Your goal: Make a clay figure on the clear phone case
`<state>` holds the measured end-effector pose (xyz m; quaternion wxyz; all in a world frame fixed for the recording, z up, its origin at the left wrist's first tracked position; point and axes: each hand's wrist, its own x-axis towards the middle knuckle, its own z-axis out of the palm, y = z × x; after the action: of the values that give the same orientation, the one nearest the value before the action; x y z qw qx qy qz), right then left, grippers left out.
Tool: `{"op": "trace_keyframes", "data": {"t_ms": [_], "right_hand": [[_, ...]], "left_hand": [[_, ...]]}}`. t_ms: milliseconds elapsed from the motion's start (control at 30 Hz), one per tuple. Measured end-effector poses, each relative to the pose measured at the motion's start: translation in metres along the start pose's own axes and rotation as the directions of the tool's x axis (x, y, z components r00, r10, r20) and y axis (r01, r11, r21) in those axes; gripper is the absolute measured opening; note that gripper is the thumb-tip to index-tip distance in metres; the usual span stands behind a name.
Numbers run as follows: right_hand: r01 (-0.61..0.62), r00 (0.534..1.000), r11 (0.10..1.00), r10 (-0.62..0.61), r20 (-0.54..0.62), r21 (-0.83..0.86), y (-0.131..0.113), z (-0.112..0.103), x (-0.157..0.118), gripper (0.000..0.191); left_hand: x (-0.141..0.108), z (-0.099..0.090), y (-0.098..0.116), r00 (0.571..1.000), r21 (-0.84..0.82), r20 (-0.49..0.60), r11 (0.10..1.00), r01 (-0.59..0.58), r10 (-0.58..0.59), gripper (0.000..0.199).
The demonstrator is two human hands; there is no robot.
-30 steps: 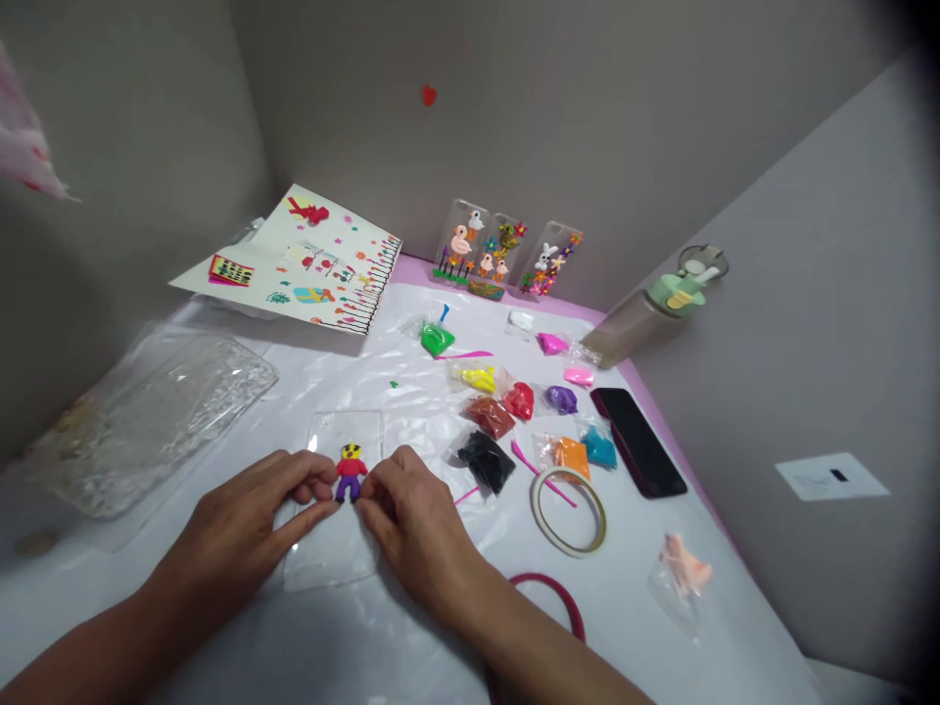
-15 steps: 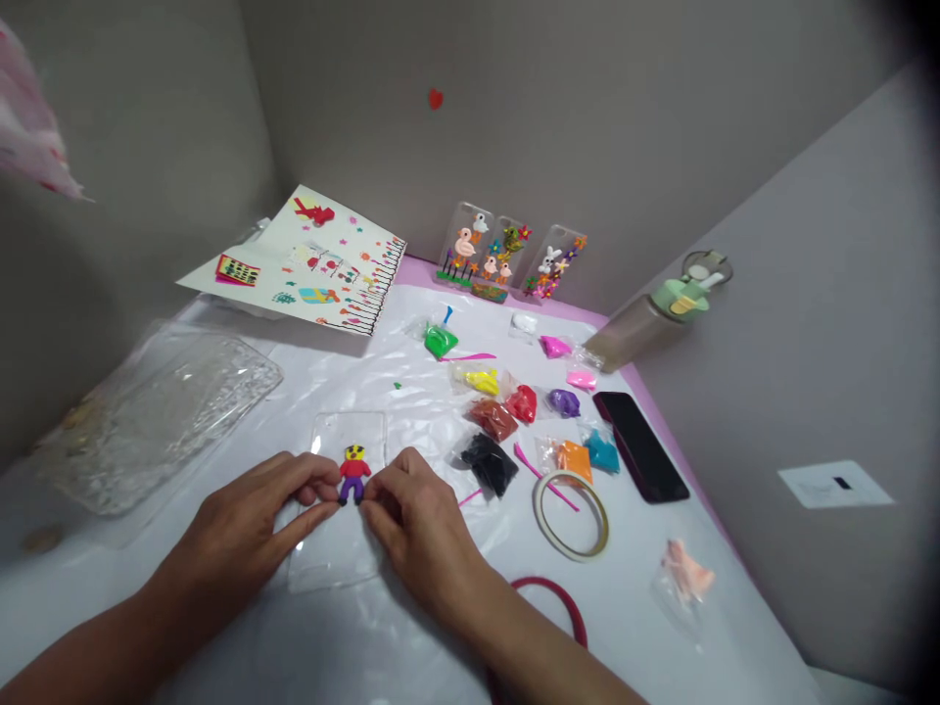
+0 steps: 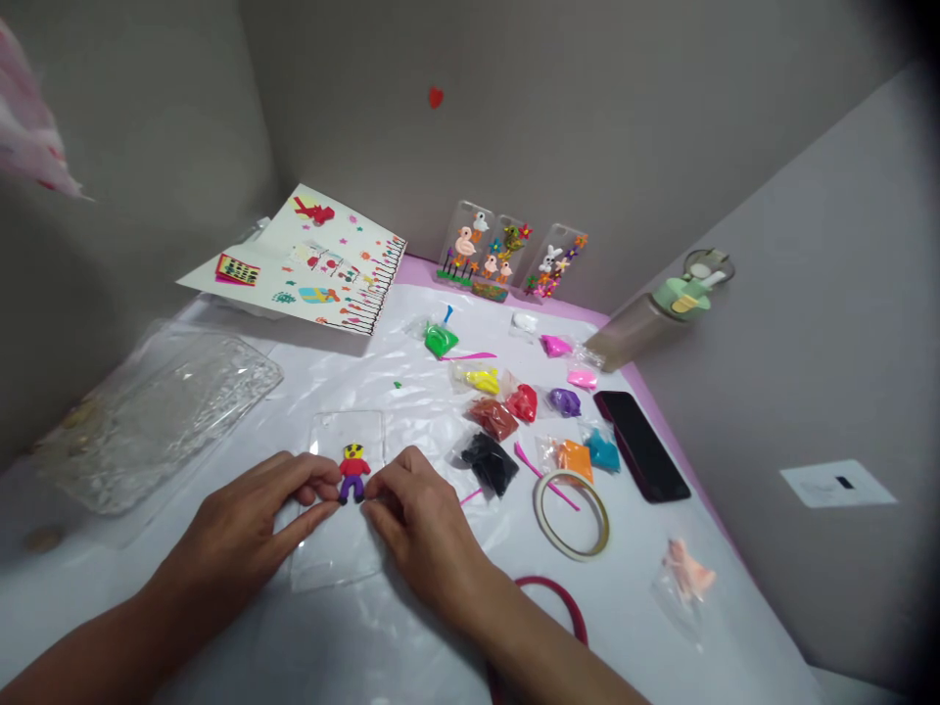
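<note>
A small clay figure (image 3: 353, 470) with a yellow face, red top, purple trousers and black feet lies on a clear phone case (image 3: 338, 563). My left hand (image 3: 257, 514) is at the figure's left side, thumb and fingers closed on its edge. From the right, my right hand (image 3: 418, 519) closes its fingertips on the figure's other side, near the legs. Both hands rest partly over the case and hide its side edges. The figure's head and middle show between the fingertips.
Bagged clay in several colours, including black (image 3: 490, 464), lies to the right with a tape roll (image 3: 540, 514), a phone (image 3: 641, 446) and a bottle (image 3: 635, 331). Decorated cases (image 3: 464, 243) and a drawing (image 3: 294, 259) stand behind. A clear tray (image 3: 168, 421) is at left.
</note>
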<state>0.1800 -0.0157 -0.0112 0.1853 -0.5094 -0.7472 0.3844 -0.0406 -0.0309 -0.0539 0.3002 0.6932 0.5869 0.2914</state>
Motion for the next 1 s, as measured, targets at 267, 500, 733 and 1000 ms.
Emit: {"op": "trace_keyframes", "data": {"t_ms": [267,500,733,1000], "right_hand": [[0.003,1.0,0.998,-0.005,-0.027,-0.067,-0.0008,0.0053,0.0032,0.013],[-0.008,1.0,0.998,0.008,-0.013,-0.062,-0.0024,0.0037,0.0016,0.014],[-0.014,1.0,0.994,0.013,-0.01,-0.105,-0.0027,0.0068,0.004,0.009],[0.014,1.0,0.999,-0.015,-0.023,-0.049,-0.0001,0.0031,0.0012,0.02]], "left_hand": [[0.0002,0.0011,0.002,0.999,0.058,-0.019,0.998,-0.04,0.041,0.023],[-0.0008,-0.0013,-0.001,0.999,0.062,0.021,0.997,-0.046,0.045,0.027],[0.0004,0.0004,0.0036,0.999,0.081,-0.006,0.996,-0.04,0.041,0.029],[0.002,-0.0043,0.0029,1.0,0.021,0.019,1.0,-0.008,0.008,0.035]]}}
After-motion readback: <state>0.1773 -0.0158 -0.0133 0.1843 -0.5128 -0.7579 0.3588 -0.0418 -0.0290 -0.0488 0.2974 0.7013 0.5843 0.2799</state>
